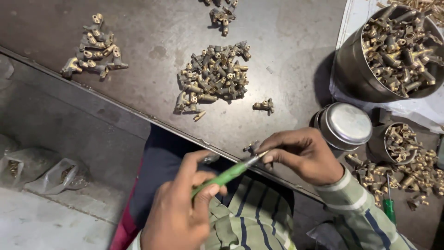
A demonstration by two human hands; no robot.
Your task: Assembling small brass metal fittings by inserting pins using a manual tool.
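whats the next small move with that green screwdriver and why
Probably turn the green-handled screwdriver in place. The left hand grips its handle, and its tip meets the small brass fitting pinched in the right hand at the table edge, so the tool looks already seated. Whether the tip sits in a slot is too small to tell.

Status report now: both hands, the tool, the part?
Left hand grips green-handled screwdriver. Right hand pinches small brass fitting, tip against it. Nothing in the way.
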